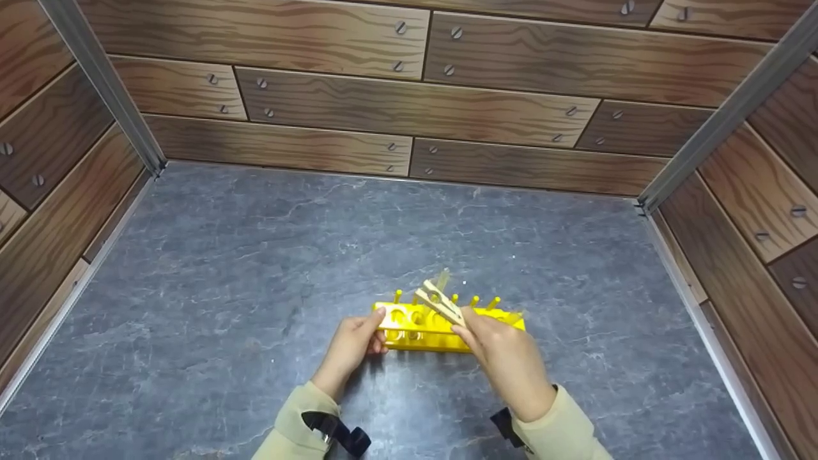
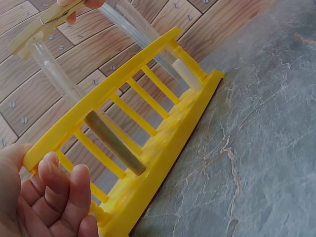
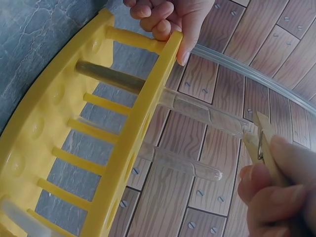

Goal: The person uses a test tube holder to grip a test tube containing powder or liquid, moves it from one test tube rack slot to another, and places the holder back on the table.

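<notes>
Our right hand [image 1: 509,358] pinches a wooden clothespin [image 1: 442,312], seemingly round a tube [image 3: 212,119], above the glossy rack [image 1: 425,328] our left hand [image 1: 350,344] grips.

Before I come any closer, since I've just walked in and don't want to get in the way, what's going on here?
A person is working at a yellow rack of tubes. The left hand grips one end of it, while the right hand pinches a wooden clamp set at the mouth of a clear tube. That tube sits in the rack, dark lower down; how firmly the clamp holds it is hard to tell. Another tube also stands there.
</notes>
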Motion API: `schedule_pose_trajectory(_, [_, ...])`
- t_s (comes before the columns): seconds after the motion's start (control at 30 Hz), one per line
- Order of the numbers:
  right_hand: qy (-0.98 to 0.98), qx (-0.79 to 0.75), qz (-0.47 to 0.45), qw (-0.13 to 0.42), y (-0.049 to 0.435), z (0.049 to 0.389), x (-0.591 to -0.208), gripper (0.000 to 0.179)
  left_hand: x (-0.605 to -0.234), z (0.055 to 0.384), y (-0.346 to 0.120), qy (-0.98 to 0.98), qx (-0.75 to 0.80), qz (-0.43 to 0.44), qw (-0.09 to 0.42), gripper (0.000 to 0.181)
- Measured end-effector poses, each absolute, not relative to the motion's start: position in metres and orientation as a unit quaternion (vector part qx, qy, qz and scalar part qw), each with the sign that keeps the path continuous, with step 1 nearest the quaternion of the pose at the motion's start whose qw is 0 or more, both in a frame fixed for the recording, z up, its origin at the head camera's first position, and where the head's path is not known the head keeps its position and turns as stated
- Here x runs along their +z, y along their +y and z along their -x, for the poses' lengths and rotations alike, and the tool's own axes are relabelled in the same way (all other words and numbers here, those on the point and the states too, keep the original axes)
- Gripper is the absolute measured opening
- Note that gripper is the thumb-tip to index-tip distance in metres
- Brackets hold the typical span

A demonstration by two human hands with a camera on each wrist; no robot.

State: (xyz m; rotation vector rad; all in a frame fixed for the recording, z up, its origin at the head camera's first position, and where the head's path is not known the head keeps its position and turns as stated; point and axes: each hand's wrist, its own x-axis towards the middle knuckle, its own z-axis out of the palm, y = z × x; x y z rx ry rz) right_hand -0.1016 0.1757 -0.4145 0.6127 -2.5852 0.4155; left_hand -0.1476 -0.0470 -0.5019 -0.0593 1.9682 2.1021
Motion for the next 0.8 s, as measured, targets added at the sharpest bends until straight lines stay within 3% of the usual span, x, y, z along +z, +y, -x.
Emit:
schedule_pose_trajectory(0.53, [-0.94, 0.14, -0.219, 0.222, 0.175, 0.104, -0.418, 0.02, -0.508, 0.151, -0.046, 0.682, 0.721, 0.026, 0.123, 0.045])
schedule_pose_trajectory(0.8, [-0.942, 0.142, -0.219, 0.214, 0.175, 0.103, -0.421, 0.023, -0.48, 0.138, -0.048, 0.683, 0.719, 0.02, 0.128, 0.042])
